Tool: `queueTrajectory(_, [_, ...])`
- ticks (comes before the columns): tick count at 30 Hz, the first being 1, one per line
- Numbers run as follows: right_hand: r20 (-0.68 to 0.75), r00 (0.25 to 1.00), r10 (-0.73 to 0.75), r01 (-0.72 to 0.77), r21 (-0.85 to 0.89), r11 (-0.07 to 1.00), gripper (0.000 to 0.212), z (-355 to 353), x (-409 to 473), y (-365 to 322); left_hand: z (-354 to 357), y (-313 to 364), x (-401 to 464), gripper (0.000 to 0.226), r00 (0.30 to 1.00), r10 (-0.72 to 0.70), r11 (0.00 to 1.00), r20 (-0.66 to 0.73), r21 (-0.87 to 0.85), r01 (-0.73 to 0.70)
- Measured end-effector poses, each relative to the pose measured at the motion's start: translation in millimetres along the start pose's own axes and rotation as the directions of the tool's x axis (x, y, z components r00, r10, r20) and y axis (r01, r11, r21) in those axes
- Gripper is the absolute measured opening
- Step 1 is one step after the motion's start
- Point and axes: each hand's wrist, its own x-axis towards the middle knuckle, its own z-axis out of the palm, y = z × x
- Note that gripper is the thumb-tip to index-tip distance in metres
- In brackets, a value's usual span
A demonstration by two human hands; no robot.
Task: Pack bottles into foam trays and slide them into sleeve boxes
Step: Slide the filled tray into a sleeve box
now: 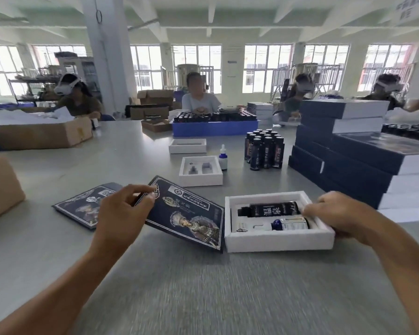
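Foam tray, lower right: 2 bottles seated, right hand gripping. Sleeve box, centre: left hand pinching; sliding pending.

Three white foam trays lie on the grey surface: the nearest holds two bottles, the middle one and the far one hold none. Two dark printed sleeve boxes lie at the left, one white dropper bottle stands alone, and a cluster of about a dozen dark bottles stands behind it. Two hands show, four people sit at the back, and the stacked dark boxes at the right cannot be counted surely.
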Motion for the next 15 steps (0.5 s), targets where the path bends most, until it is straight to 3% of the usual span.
queueTrajectory(5, [0.033,0.999,0.006,-0.015,0.281,0.960,0.020,2.5,7.8,7.0,3.9,-25.8,8.2,0.005,0.986,-0.165,0.986,-0.027,-0.003,0.165])
queueTrajectory(8, [0.006,1.000,-0.021,0.017,0.427,0.904,0.015,5.9,9.7,8.1,3.0,-38.8,10.3,0.022,0.975,-0.223,0.973,-0.005,0.052,0.223])
queueTrajectory(12, [-0.025,0.999,-0.021,0.032,0.538,0.842,0.028,12.6,10.3,2.5,6.1,-43.2,8.6,0.017,0.964,-0.265,0.964,0.008,0.000,0.265])
queueTrajectory(15, [-0.042,0.999,-0.032,0.050,0.568,0.822,0.024,22.2,8.0,-3.3,6.6,-44.6,8.9,0.012,0.962,-0.272,0.962,0.002,-0.013,0.272])
